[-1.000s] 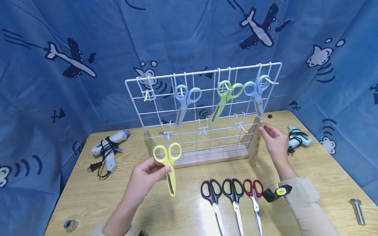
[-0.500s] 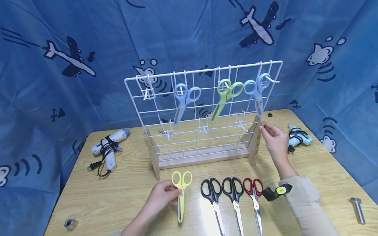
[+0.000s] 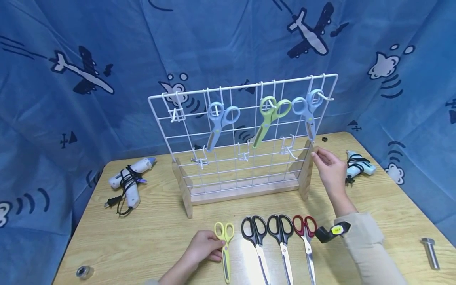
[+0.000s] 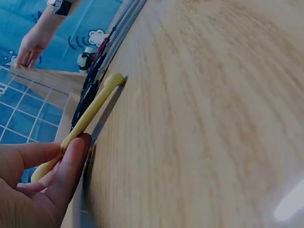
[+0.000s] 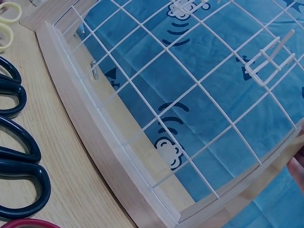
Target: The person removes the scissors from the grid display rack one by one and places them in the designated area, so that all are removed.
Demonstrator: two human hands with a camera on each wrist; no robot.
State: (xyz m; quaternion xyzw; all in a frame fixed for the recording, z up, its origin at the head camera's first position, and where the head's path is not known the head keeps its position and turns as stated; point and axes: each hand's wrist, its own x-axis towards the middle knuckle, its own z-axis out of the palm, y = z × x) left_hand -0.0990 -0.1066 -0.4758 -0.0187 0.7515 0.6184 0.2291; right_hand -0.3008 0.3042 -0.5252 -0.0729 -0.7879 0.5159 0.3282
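My left hand [image 3: 206, 249] pinches yellow scissors [image 3: 227, 263] between thumb and fingers, just below the ring handles. They lie low over the table, blades toward me, left of two black-handled scissors [image 3: 258, 240]. In the left wrist view, one end of the yellow scissors [image 4: 92, 111] is right by the wood, its shadow close beside it. My right hand [image 3: 330, 170] grips the upper end of the rack's right wooden post [image 3: 305, 174] with thumb and fingertips. On the white wire rack [image 3: 242, 86] hang blue scissors [image 3: 215, 134], green scissors [image 3: 264, 128] and another blue pair [image 3: 308, 116].
Red-handled scissors [image 3: 309, 253] lie right of the black ones. Bare hooks [image 3: 178, 114] hang on the grid. Corded glue guns stand off left [image 3: 132, 184] and right [image 3: 360, 164]. A bolt [image 3: 431, 253] is at right, a metal nut [image 3: 84, 271] at front left.
My left hand has brought the yellow scissors down and to the right, from in front of the rack to beside the black scissors. The right hand keeps its place on the post.
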